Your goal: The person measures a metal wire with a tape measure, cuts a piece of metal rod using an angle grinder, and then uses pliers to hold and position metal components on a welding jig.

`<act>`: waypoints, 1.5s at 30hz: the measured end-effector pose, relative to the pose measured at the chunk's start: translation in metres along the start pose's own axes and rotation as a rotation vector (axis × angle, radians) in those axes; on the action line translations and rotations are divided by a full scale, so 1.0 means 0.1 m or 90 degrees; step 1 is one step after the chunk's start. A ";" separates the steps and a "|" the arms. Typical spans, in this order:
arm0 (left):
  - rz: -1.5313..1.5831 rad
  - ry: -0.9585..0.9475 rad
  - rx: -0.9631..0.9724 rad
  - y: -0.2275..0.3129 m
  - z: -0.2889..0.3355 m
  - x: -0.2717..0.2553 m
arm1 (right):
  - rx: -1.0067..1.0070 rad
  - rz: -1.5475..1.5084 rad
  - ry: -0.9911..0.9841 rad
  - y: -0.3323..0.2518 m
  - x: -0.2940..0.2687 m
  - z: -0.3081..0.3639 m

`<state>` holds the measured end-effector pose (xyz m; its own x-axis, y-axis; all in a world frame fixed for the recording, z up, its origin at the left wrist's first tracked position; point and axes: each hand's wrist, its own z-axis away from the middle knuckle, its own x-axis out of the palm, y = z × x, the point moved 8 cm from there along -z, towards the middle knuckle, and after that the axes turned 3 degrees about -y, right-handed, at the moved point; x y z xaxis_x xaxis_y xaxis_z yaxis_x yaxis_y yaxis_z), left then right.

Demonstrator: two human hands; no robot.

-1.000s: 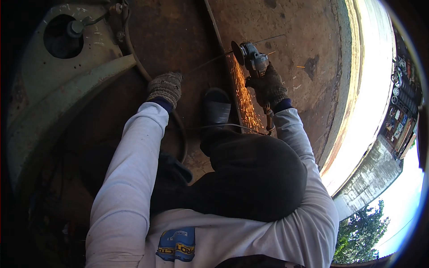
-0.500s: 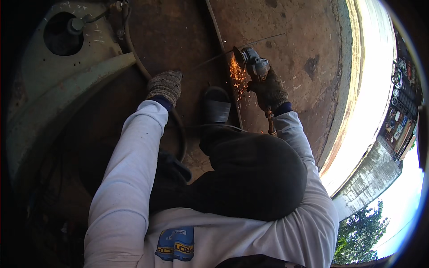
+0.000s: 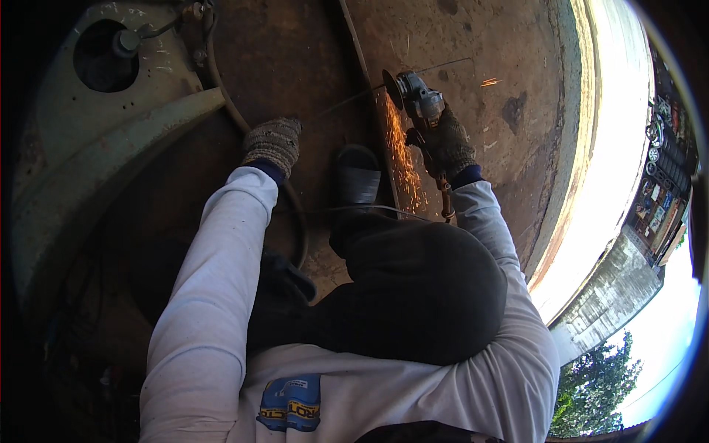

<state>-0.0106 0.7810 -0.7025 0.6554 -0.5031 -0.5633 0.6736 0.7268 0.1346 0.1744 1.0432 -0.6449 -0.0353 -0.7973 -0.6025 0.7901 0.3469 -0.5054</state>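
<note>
My right hand [image 3: 449, 142], in a knitted work glove, is closed round the body of an angle grinder [image 3: 422, 100]. The grinder's disc [image 3: 393, 90] meets the upright edge of a long thin metal strip [image 3: 360, 55]. Orange sparks [image 3: 402, 162] stream from there towards me along the strip. My left hand [image 3: 273, 144], gloved too, is curled closed to the left of the strip. A dark hose [image 3: 235, 112] runs up to this hand and shows again below it; whether the fingers hold it is hidden.
A sandalled foot [image 3: 360, 176] stands just left of the strip, close to the sparks. A heavy green metal frame [image 3: 111, 148] with a round hole fills the left side. Rusty metal plate [image 3: 509, 44] spreads to the right. A thin cable [image 3: 391, 210] crosses near my knee [image 3: 450, 288].
The spark stream has grown longer and reaches nearer to my knee, with a few sparks now flying right. The grinder has shifted very slightly left and up. My left hand stays put.
</note>
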 end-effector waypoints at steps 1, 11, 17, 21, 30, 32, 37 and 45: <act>-0.004 -0.006 0.000 0.00 0.00 0.00 | 0.001 0.001 0.000 0.00 0.00 0.01; -0.019 0.033 0.016 -0.03 -0.03 0.06 | -0.013 -0.058 -0.003 0.14 0.11 -0.05; 0.004 0.031 0.010 -0.04 0.00 0.04 | -0.003 -0.017 -0.002 -0.06 0.04 0.00; 0.011 0.022 0.007 -0.03 -0.02 0.05 | -0.024 -0.067 -0.013 0.01 0.07 -0.06; -0.010 0.038 0.018 -0.05 -0.06 0.11 | -0.039 -0.066 0.015 0.07 0.07 -0.12; -0.011 0.037 0.013 -0.04 -0.04 0.08 | -0.012 -0.028 -0.001 -0.05 0.04 -0.08; -0.021 -0.023 -0.011 -0.01 0.01 0.01 | -0.008 -0.045 -0.020 -0.07 0.03 -0.06; -0.017 0.028 0.019 -0.01 -0.02 0.05 | -0.016 -0.014 -0.009 0.08 0.06 -0.08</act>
<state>-0.0086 0.7784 -0.7072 0.6221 -0.5005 -0.6021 0.7010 0.6986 0.1436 0.1756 1.0453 -0.6579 -0.0442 -0.8121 -0.5818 0.7736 0.3407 -0.5343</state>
